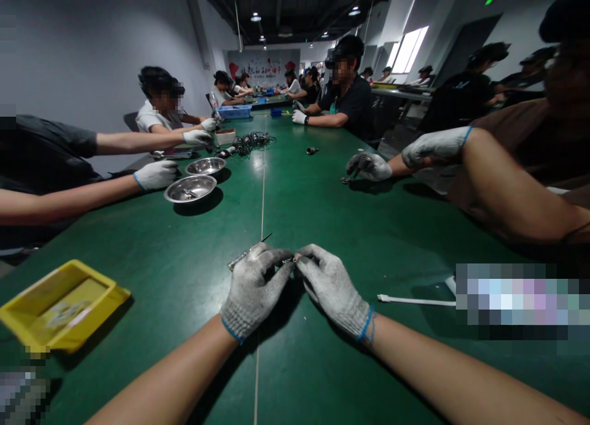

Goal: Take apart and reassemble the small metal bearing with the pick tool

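Both hands wear off-white knit gloves with blue cuffs and meet above the green table, near its middle line. Thumb and fingers of my left hand (pixel 255 290) pinch a small metal part (pixel 288 261), mostly covered by the fingertips. My right hand (pixel 332 290) is closed at the same spot, its fingertips against that part. What kind of part it is cannot be made out. A slim screwdriver-like tool (pixel 239 258) with a thin dark tip shows behind my left hand; whether the hand holds it or it lies on the table is unclear.
At left lies a yellow tray (pixel 99 317) with small pieces inside. Two steel bowls (pixel 196 198) stand beyond, near a co-worker's gloved hands (pixel 157 174) and tangled black cables (pixel 253 142). A dark cylindrical piece (pixel 312 150), another gloved hand (pixel 371 167) and a white cable (pixel 415 300) are farther right.
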The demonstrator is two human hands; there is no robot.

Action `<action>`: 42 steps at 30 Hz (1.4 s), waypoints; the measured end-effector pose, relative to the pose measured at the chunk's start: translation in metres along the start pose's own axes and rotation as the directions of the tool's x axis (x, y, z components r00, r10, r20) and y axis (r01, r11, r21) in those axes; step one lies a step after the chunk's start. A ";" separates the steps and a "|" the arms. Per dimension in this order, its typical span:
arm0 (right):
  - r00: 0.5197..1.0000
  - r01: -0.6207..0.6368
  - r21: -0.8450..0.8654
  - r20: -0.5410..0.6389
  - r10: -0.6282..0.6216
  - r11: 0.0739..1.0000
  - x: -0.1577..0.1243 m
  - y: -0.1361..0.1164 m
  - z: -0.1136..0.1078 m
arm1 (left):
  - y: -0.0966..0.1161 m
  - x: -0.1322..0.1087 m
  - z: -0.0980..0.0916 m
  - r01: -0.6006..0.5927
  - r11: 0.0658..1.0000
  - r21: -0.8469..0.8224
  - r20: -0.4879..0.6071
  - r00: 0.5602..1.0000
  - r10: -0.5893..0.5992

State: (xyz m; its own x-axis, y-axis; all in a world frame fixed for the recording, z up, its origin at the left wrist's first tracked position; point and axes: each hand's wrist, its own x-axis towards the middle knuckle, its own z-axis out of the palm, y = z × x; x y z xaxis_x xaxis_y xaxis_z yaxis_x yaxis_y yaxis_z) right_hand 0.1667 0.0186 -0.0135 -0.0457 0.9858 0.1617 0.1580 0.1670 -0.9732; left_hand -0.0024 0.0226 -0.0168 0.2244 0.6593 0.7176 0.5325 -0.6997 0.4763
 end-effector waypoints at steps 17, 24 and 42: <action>0.998 -0.065 0.081 0.015 0.064 0.995 -0.004 -0.001 0.001 | 0.002 0.002 -0.003 0.012 1.000 0.022 -0.013 1.000 -0.012; 0.997 -0.077 0.096 -0.017 0.079 0.992 -0.004 0.001 0.002 | 0.004 0.002 -0.002 0.013 1.000 -0.001 -0.017 1.000 -0.013; 1.000 -0.019 0.097 -0.008 0.020 0.995 -0.002 0.004 0.000 | 0.001 0.000 0.000 0.008 1.000 -0.013 -0.015 1.000 -0.008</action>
State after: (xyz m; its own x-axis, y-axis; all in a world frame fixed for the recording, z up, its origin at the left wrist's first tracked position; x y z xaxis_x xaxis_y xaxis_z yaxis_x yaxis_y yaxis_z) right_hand 0.1672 0.0174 -0.0179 -0.0350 0.9890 0.1438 0.0621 0.1458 -0.9874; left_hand -0.0020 0.0225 -0.0163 0.2083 0.6608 0.7211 0.5233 -0.6982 0.4886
